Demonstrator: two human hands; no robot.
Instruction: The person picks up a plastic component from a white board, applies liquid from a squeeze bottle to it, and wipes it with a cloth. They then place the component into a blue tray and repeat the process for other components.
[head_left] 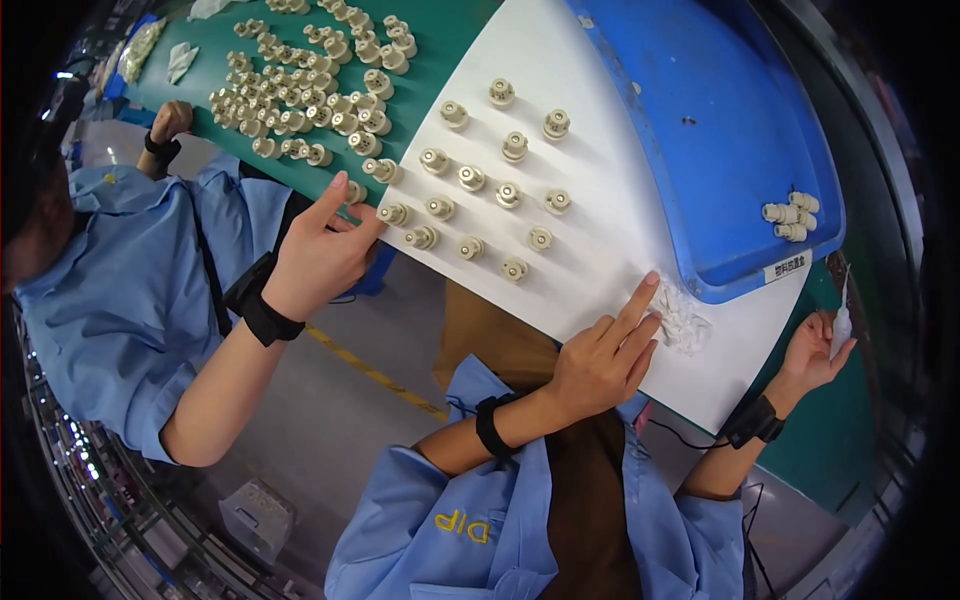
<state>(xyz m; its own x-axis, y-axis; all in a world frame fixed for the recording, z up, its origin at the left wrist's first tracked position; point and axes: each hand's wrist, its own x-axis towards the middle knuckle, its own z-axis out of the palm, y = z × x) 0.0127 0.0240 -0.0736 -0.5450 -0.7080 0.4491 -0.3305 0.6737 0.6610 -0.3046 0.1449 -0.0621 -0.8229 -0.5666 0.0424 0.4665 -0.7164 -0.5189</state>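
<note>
My left hand (pixel 605 365) is over the white sheet (pixel 600 285), index finger stretched out and the other fingers loosely bent. Its fingertips are at a crumpled white tissue (pixel 687 325), with nothing seen in its grip. At the right, my right hand (pixel 812 352) has its fingers round a small translucent squeeze bottle (pixel 841 330), its thin nozzle pointing away from me. Several beige cylindrical parts with metal centres, such as one connector-like piece (pixel 514 269), stand spaced apart on the sheet, left of and beyond my left hand.
Beyond the tissue lies a blue tray (pixel 700 160) with several beige parts (pixel 792 215) in its near right corner. A co-worker at the left has one hand (pixel 330 250) by the sheet's left corner, another (pixel 172 120) at the green table's (pixel 215 75) edge. Many parts crowd there.
</note>
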